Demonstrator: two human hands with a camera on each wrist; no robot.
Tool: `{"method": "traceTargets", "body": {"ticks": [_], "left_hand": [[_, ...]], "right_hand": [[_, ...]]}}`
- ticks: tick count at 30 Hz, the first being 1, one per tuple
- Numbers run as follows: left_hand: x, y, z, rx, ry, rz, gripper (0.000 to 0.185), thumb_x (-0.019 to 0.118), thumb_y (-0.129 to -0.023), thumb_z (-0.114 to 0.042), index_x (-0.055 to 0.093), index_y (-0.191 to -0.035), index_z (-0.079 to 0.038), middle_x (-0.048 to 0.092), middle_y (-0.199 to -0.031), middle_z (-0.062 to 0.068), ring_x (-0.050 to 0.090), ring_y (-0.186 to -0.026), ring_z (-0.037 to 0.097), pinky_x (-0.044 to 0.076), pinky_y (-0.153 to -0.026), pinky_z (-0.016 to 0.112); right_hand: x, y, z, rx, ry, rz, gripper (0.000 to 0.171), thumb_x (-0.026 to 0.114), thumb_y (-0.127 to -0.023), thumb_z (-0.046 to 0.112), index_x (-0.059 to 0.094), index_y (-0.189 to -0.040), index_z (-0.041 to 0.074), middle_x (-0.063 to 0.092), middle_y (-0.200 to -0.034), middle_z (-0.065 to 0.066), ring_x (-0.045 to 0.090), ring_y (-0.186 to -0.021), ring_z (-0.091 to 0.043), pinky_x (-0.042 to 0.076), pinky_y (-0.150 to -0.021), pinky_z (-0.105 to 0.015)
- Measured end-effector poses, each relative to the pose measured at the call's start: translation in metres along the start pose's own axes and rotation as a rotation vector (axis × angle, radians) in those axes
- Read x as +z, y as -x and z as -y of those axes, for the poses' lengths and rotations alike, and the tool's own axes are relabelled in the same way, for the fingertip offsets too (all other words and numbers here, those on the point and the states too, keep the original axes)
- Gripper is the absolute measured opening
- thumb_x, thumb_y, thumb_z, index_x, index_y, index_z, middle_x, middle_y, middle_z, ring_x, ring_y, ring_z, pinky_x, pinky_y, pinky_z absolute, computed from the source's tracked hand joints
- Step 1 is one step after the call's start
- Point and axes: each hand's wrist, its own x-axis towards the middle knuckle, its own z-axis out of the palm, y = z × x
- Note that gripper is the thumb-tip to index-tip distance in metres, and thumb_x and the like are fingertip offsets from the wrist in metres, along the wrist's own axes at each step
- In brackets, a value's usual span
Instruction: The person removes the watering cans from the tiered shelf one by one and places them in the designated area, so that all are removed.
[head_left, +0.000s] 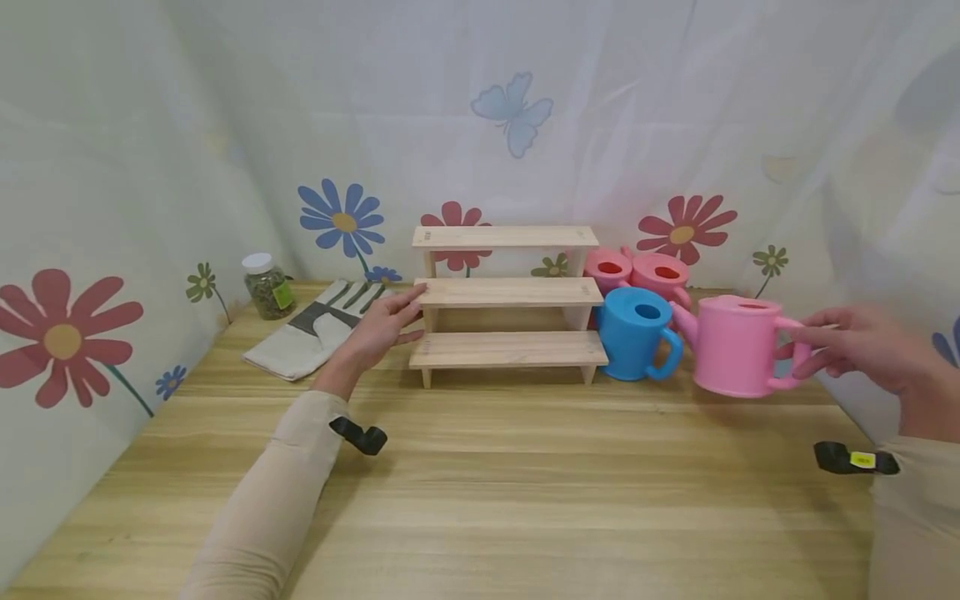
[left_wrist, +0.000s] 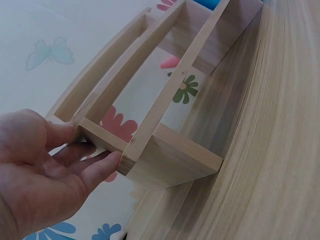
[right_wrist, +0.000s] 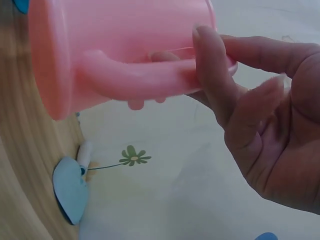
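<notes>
A three-step wooden shelf (head_left: 507,293) stands at the back middle of the table. My left hand (head_left: 382,327) rests with straight fingers (left_wrist: 97,172) against the shelf's left end (left_wrist: 150,150). My right hand (head_left: 847,346) pinches the handle (right_wrist: 145,80) of a pink watering can (head_left: 731,344), held just above the table to the right of the shelf. A blue watering can (head_left: 633,332) stands by the shelf's right end, and two more pink cans (head_left: 651,273) stand behind it.
A folded glove (head_left: 318,329) and a lidded jar (head_left: 266,286) lie left of the shelf. Flower-printed cloth (head_left: 67,333) walls the table on three sides. Bare wooden tabletop (head_left: 525,483) spreads in front of the shelf.
</notes>
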Motion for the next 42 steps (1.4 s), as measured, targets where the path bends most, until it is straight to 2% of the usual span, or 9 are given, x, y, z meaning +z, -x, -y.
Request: {"method": "traceTargets", "body": {"ticks": [5,13,22,33,42], "left_hand": [[0.0,-0.001,0.002,0.001,-0.002,-0.003,0.045,0.037,-0.098,-0.018,0.03,-0.143,-0.021,0.017,-0.148,0.004,0.024,-0.13,0.028,0.039,-0.095,0.045],[0.0,-0.001,0.001,0.005,-0.011,0.0,0.045,0.037,-0.098,-0.019,0.03,-0.143,-0.021,0.016,-0.148,0.005,0.024,-0.13,0.028,0.039,-0.094,0.044],[-0.001,-0.001,0.001,0.016,-0.004,-0.013,0.044,0.039,-0.098,-0.021,0.033,-0.142,-0.022,0.016,-0.148,0.003,0.026,-0.13,0.027,0.036,-0.096,0.049],[-0.001,0.001,-0.001,0.011,0.001,-0.011,0.044,0.038,-0.098,-0.019,0.033,-0.142,-0.021,0.015,-0.148,0.003,0.025,-0.13,0.026,0.036,-0.097,0.048],[0.0,0.003,-0.002,0.013,-0.004,0.002,0.045,0.037,-0.098,-0.018,0.031,-0.142,-0.02,0.014,-0.148,0.002,0.023,-0.131,0.026,0.035,-0.097,0.049]], "right_hand": [[0.007,-0.007,-0.006,0.011,-0.022,0.089,0.048,0.048,-0.094,0.035,0.054,-0.112,-0.009,0.068,-0.089,-0.011,0.065,-0.074,-0.029,0.043,-0.051,-0.03],[0.016,-0.019,-0.013,0.029,-0.042,0.157,0.044,0.054,-0.092,0.03,0.051,-0.113,-0.008,0.067,-0.092,-0.015,0.064,-0.081,-0.027,0.052,-0.063,-0.036],[0.027,-0.029,-0.017,0.058,-0.009,0.226,0.045,0.056,-0.09,0.032,0.053,-0.116,-0.003,0.066,-0.094,-0.014,0.059,-0.09,-0.029,0.051,-0.071,-0.042],[0.036,-0.035,-0.024,0.085,-0.056,0.25,0.045,0.056,-0.089,0.032,0.051,-0.12,-0.001,0.064,-0.101,-0.016,0.059,-0.094,-0.03,0.049,-0.074,-0.044],[0.035,-0.038,-0.03,0.117,-0.117,0.222,0.053,0.056,-0.089,0.034,0.044,-0.124,-0.003,0.063,-0.105,-0.018,0.059,-0.095,-0.031,0.048,-0.079,-0.048]]}}
